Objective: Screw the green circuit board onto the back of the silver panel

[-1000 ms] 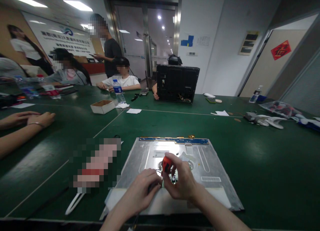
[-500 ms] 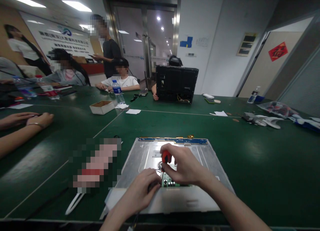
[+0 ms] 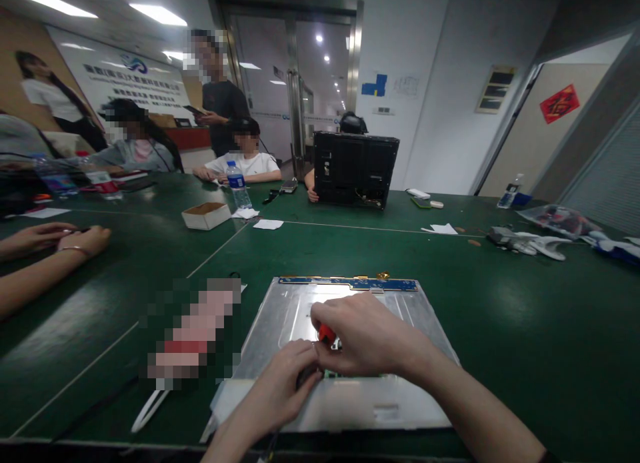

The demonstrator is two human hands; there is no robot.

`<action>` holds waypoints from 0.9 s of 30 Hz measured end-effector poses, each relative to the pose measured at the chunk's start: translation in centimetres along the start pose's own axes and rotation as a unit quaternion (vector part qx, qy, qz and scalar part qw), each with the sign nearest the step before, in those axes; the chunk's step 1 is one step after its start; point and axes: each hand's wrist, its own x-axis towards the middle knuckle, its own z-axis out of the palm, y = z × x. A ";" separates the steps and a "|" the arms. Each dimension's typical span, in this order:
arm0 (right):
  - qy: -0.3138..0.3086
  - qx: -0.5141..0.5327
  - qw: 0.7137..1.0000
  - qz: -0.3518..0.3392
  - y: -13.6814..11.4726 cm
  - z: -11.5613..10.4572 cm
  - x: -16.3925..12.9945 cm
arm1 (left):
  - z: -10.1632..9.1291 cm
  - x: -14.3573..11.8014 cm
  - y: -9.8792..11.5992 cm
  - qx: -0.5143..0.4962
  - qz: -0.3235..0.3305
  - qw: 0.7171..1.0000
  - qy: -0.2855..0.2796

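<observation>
A flat metal display panel (image 3: 263, 339) lies back side up before me, with a blue circuit strip (image 3: 345, 285) along its far edge. My right hand (image 3: 373, 329) is closed around the red handle of a screwdriver (image 3: 327, 334) above the panel's middle; the tip is hidden. Under that hand, a sliver of a green circuit board (image 3: 330, 375) shows. My left hand (image 3: 285, 386) rests by the board's left side, its fingers curled in against the right hand. Whatever lies between those left fingers is dark and mostly hidden. Thin wires (image 3: 270, 444) show below my left wrist.
A pixelated pink object (image 3: 200, 323) lies left of the panel. Beyond it are a co-worker's hands (image 3: 83, 239), a cardboard box (image 3: 206, 215) and a water bottle (image 3: 239, 185). Someone holds up a black monitor housing (image 3: 356, 169) across the table. Plastic-wrapped items (image 3: 557, 221) lie at right.
My right hand has come down and slightly left with the screwdriver, turning so that it covers more of the green board. My left hand has stayed nearly in place.
</observation>
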 end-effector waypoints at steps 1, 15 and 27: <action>-0.003 0.001 1.000 -0.005 0.1 0.0 -0.2 | 0.0 0.0 0.0 0.000 0.000 1.000 -0.002; -0.008 0.016 1.000 0.008 0.7 -0.3 -0.4 | -0.2 0.0 -0.1 0.016 -0.002 1.000 -0.023; -0.012 -0.013 1.000 0.023 0.4 -0.1 -0.4 | -0.1 -0.1 -0.3 0.003 -0.001 1.000 -0.031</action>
